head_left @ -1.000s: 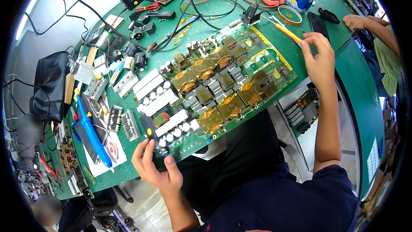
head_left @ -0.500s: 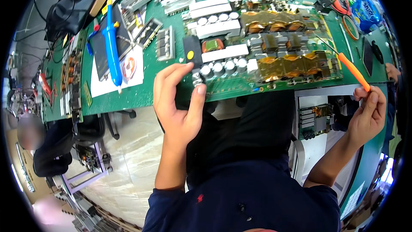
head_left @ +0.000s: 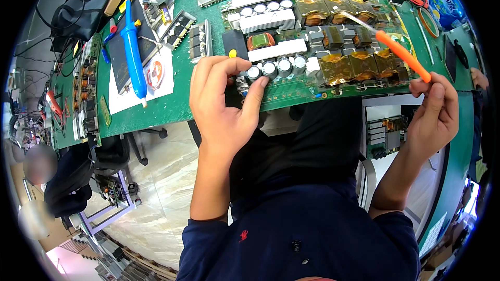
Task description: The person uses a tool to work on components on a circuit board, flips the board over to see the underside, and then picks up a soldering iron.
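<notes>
Probably heavy, stiff circuit board [head_left: 285,95]; hold edgewise. Left hand [head_left: 224,108] at capacitors [head_left: 284,67], grasp unclear; right hand [head_left: 433,119] pinches orange-handled tool [head_left: 403,57].

Single fisheye view from head height, downward and near, over circuit board [head_left: 314,40] and bench [head_left: 179,93].

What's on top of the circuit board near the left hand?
Round capacitors and a red-green coil on the circuit board. Whatever the left hand covers can't be seen.

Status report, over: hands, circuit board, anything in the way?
Left hand at circuit board's near-left corner, grip unclear. Right hand holding orange-handled tool, shaft over board. Board on green table. Left hand partly hides that corner.
</notes>
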A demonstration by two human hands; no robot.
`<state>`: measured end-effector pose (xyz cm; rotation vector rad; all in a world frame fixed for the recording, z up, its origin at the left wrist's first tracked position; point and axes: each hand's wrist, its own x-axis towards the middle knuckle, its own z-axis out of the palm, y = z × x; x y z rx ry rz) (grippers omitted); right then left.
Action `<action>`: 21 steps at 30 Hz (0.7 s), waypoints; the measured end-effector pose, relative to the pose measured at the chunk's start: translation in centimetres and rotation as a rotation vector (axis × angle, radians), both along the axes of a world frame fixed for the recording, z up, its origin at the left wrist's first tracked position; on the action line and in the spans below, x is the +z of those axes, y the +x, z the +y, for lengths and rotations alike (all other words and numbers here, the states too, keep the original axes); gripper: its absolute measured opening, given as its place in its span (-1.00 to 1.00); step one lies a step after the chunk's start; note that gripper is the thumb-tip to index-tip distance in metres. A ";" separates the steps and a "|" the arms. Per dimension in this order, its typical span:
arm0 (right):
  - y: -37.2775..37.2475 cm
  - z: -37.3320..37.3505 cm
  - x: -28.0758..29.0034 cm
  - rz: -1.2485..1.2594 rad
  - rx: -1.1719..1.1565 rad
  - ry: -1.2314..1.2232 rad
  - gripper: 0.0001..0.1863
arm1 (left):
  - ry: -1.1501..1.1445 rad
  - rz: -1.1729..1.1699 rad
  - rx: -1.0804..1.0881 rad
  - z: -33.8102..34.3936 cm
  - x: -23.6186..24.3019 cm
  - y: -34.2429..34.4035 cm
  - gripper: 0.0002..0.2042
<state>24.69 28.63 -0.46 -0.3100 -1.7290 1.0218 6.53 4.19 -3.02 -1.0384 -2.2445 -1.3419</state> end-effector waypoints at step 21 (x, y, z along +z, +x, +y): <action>2.4 9.1 -1.5 -0.504 -0.282 0.540 -0.66 | -0.296 0.250 -0.047 -3.0 -0.6 2.3 -0.63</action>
